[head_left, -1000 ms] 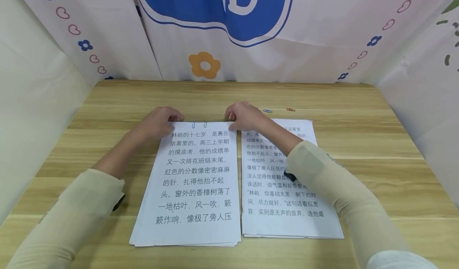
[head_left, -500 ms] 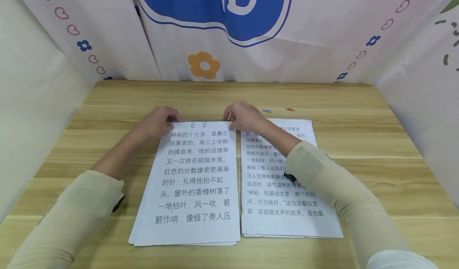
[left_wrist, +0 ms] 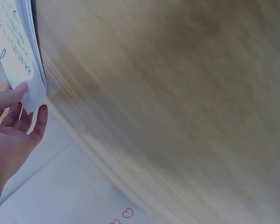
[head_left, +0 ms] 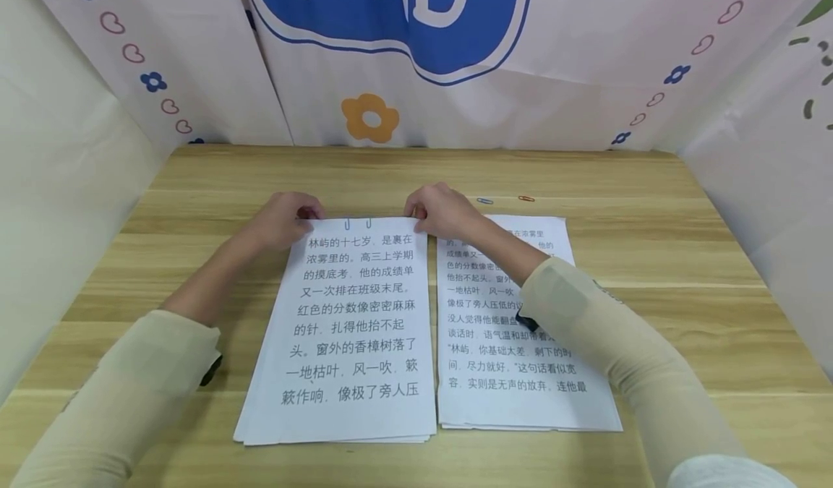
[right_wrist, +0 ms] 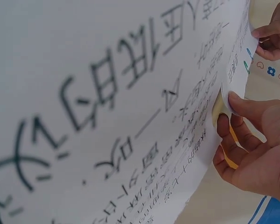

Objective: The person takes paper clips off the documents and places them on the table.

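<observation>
A stack of printed paper sheets (head_left: 358,424) lies on the left, its top edge carrying a blue paper clip (head_left: 348,225) and a green paper clip (right_wrist: 246,66). My left hand (head_left: 281,219) pinches the stack's far left corner, thumb on top and fingers beneath, as the left wrist view shows. At the far right corner, my right hand (head_left: 445,212) pinches the same stack between thumb and fingers; in the right wrist view that corner curls up under the thumb (right_wrist: 240,103). My right forearm crosses over a second paper stack (head_left: 507,412) and hides part of its text.
Behind the second stack, a loose blue paper clip (head_left: 484,201) and a red paper clip (head_left: 526,199) lie on the wooden table (head_left: 683,271). A white printed cloth (head_left: 553,105) hangs along the table's back edge, with white walls at both sides.
Both hands have shifted very slightly left and away from me with the left stack's top edge. The second stack and the loose clips stay put.
</observation>
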`<act>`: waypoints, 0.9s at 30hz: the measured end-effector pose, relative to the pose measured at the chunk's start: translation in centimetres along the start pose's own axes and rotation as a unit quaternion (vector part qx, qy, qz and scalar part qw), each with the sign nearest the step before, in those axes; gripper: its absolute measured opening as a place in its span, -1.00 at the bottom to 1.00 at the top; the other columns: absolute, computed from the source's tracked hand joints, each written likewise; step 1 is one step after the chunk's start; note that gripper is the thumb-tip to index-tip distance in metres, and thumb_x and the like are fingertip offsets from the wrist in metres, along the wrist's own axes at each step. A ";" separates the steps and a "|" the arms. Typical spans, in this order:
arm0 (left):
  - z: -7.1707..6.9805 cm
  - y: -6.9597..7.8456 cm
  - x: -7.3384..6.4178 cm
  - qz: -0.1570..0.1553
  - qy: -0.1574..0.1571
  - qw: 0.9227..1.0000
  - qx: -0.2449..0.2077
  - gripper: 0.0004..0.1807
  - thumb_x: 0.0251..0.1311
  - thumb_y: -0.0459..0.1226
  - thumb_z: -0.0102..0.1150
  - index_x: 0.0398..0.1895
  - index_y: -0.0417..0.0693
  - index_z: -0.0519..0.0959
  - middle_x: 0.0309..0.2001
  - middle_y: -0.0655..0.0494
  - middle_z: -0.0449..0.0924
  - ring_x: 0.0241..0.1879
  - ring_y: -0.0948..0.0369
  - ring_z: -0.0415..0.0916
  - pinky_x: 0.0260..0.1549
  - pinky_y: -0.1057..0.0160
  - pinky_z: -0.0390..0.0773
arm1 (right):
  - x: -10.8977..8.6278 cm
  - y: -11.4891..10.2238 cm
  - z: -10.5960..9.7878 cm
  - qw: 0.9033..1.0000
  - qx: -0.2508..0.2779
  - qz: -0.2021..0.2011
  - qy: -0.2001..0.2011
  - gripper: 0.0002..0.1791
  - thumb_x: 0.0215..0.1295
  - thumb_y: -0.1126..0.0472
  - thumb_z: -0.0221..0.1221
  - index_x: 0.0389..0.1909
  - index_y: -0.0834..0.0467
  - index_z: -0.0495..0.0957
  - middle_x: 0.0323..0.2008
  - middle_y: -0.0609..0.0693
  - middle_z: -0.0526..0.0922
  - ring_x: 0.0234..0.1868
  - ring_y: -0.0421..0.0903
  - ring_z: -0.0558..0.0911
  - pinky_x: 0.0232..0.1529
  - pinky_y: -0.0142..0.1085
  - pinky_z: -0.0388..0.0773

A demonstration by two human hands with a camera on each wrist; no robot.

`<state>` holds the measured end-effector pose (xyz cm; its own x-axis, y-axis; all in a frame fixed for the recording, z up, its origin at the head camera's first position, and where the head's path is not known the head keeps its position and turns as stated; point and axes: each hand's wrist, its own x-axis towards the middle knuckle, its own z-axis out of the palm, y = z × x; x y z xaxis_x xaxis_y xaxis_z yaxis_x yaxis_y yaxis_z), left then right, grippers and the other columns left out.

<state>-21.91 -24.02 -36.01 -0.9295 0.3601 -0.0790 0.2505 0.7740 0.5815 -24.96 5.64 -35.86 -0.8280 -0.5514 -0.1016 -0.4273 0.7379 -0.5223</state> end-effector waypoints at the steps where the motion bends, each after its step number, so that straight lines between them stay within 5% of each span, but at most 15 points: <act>1: 0.0 0.0 0.0 0.002 0.002 1.000 -0.001 -0.72 0.16 -0.67 0.02 -0.10 -0.45 0.63 -0.18 -0.28 0.61 -0.13 -0.12 0.52 -0.06 -0.03 0.54 | 0.0 0.0 0.0 1.000 0.001 -0.002 0.002 -0.80 0.27 0.39 0.38 -0.10 0.15 0.74 -0.32 0.00 0.66 -0.24 -0.07 0.57 -0.15 -0.27 0.50; 27: -0.3 -0.1 -0.9 0.011 0.035 0.999 -0.020 -0.83 0.33 -0.61 0.10 -0.10 -0.41 0.63 -0.20 -0.24 0.61 -0.14 -0.07 0.53 -0.12 0.04 0.54 | 0.3 -0.9 -0.3 0.997 0.048 -0.056 0.027 -0.82 0.35 0.35 0.29 -0.05 0.23 0.71 -0.21 0.05 0.72 -0.17 -0.05 0.65 -0.06 -0.28 0.59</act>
<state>-21.24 -24.60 -35.79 -0.9408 0.3388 -0.0090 0.2622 0.7447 0.6138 -24.93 4.85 -35.18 -0.7963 -0.6048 0.0053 -0.4832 0.6308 -0.6072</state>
